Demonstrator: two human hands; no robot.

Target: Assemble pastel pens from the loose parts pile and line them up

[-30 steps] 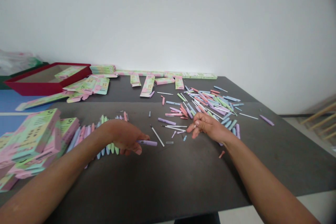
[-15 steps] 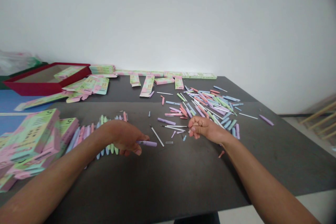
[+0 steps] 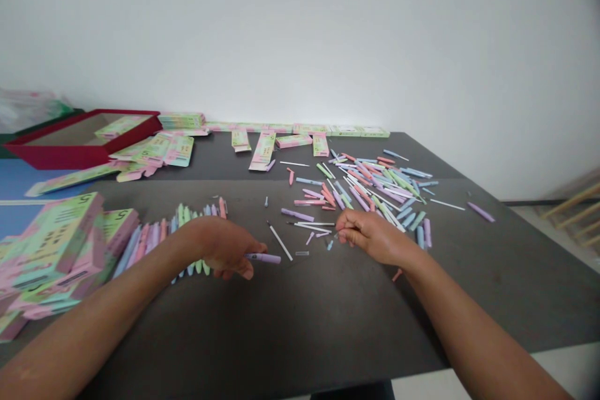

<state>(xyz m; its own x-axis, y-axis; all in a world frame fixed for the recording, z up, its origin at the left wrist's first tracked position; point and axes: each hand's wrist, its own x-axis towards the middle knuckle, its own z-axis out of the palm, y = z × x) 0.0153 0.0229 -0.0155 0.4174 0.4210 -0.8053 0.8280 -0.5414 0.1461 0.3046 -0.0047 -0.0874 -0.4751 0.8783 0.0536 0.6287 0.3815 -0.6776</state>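
Observation:
My left hand (image 3: 225, 249) rests on the dark table with a lilac pastel pen (image 3: 262, 257) gripped in its fingers, the tip pointing right. My right hand (image 3: 372, 237) is pinched over the loose heap of pastel pen parts (image 3: 370, 194), and a thin white refill (image 3: 338, 234) seems to stick out of its fingertips. Another white refill (image 3: 280, 241) lies between my hands. Behind my left forearm stands a row of pastel pens (image 3: 194, 215), partly hidden by that arm.
A stack of pink-green printed cartons (image 3: 56, 240) stands at the left table edge. A red tray (image 3: 79, 153) and flat cartons (image 3: 293, 140) line the back. The dark grey table (image 3: 300, 325) ends at a front edge and a right corner, with a wooden rail (image 3: 574, 212) beyond.
My right hand has gone from a closed fist to a fingertip pinch and shifted slightly right. My left hand has stayed in place with the pen.

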